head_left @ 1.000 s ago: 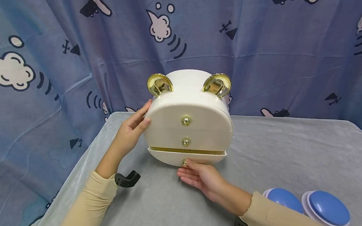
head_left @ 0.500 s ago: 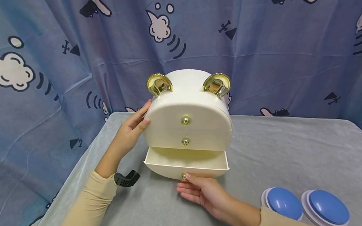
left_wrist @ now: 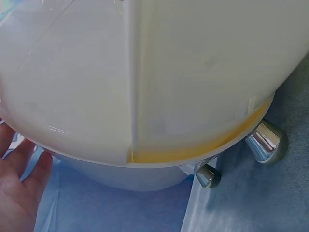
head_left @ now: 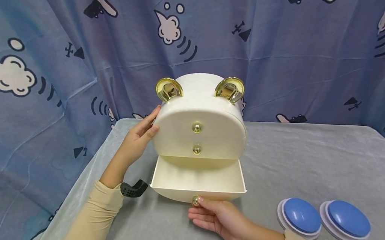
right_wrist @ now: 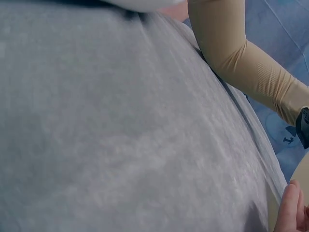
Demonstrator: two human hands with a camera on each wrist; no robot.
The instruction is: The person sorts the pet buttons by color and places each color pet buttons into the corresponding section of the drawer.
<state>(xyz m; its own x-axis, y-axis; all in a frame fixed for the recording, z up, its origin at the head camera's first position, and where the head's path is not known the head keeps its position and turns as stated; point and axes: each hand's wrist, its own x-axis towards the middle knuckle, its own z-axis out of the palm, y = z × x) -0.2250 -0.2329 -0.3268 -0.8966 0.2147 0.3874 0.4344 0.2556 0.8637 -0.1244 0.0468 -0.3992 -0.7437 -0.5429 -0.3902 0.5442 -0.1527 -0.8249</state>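
A white drawer box [head_left: 174, 133] with two gold ears [head_left: 169, 89] stands on the table, two upper drawers closed. Its bottom drawer [head_left: 198, 175] is pulled well out, and nothing lies inside. My right hand [head_left: 220, 218] pinches that drawer's gold knob [head_left: 195, 201] between thumb and forefinger, the other fingers stretched below. Against the box's left side rests my left hand [head_left: 136, 142], fingers extended along it and thumb at the front edge. The left wrist view shows its fingers [left_wrist: 37, 176] beside the white shell. At the right wrist view's corner, fingertips [right_wrist: 289, 198] meet the drawer.
Two blue-topped round push lights or buttons, one [head_left: 302, 216] nearer and one [head_left: 349, 219] further right, sit on the grey cloth-covered table [head_left: 298, 158]. A blue patterned curtain [head_left: 213, 31] hangs behind. A black wrist mount [head_left: 134, 188] juts from the left sleeve.
The bottom drawer has slid out toward me, from a narrow gap to wide open, with my right hand drawing its knob. My left hand has stayed at the box's side.
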